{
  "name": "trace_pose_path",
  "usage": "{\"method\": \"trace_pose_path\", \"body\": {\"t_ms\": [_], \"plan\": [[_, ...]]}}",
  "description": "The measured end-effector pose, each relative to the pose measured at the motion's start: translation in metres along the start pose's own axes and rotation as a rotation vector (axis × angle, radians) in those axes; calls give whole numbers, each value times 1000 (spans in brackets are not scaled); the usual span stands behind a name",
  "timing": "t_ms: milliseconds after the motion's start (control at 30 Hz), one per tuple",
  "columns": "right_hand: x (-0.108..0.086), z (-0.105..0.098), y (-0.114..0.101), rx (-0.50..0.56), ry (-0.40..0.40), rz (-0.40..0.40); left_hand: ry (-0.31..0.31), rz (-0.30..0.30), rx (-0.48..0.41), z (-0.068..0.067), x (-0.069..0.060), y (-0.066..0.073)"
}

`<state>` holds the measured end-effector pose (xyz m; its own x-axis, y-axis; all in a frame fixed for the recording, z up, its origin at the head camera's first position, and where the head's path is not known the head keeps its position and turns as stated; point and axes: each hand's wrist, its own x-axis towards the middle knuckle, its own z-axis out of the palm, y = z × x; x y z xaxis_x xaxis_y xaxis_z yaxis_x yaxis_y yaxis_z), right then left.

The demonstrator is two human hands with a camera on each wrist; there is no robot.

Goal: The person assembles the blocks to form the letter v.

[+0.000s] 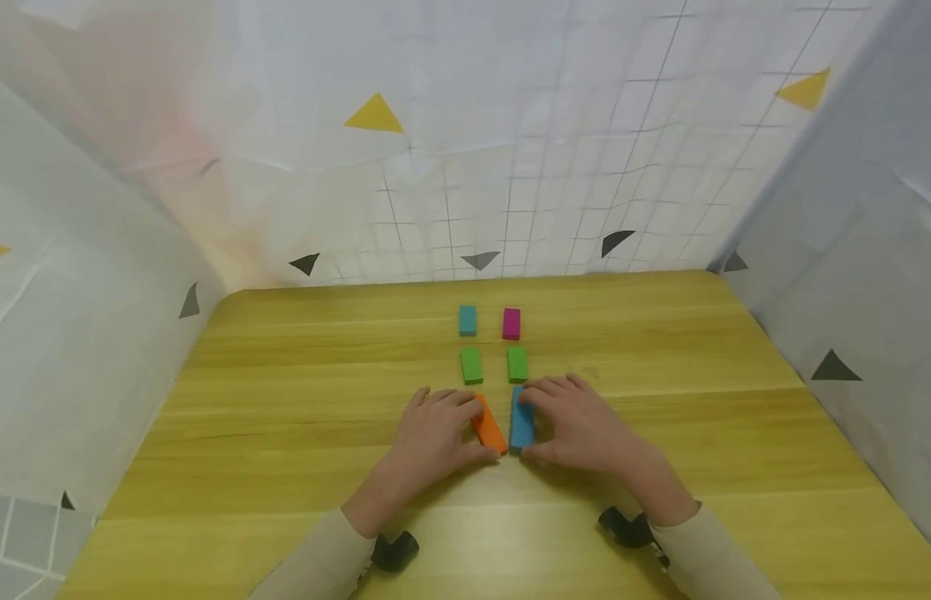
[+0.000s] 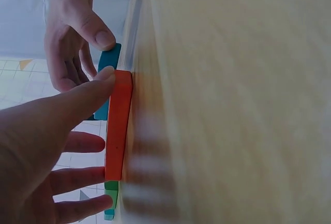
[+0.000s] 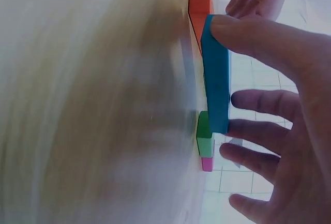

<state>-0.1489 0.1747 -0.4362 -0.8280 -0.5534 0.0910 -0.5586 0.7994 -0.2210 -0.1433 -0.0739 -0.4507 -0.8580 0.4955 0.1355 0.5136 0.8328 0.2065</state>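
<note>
An orange block (image 1: 490,429) lies slightly slanted on the wooden table, its ends between the thumb and fingers of my left hand (image 1: 438,432). Beside it, a narrow gap to the right, is a blue block (image 1: 522,427). My right hand (image 1: 581,427) holds that one by its two ends, thumb at the near end and fingers at the far end. In the left wrist view the thumb rests at one end of the orange block (image 2: 119,125). The right wrist view shows the thumb on the top end of the blue block (image 3: 216,79).
Beyond the hands stand two green blocks, one on the left (image 1: 471,366) and one on the right (image 1: 517,365). Farther back are a teal block (image 1: 468,321) and a magenta block (image 1: 512,324). White sheeting (image 1: 465,208) encloses the table (image 1: 300,467) at the back and sides.
</note>
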Motion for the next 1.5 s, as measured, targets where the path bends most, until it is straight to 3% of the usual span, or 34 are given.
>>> {"method": "trace_pose_path", "body": {"t_ms": [400,1500], "plan": [[-1,0,-7,-56,21,37,-4,2,11,-1,0,1],[-3,5,-10,-49,-3,61,-4,13,6,0,0,0]]}}
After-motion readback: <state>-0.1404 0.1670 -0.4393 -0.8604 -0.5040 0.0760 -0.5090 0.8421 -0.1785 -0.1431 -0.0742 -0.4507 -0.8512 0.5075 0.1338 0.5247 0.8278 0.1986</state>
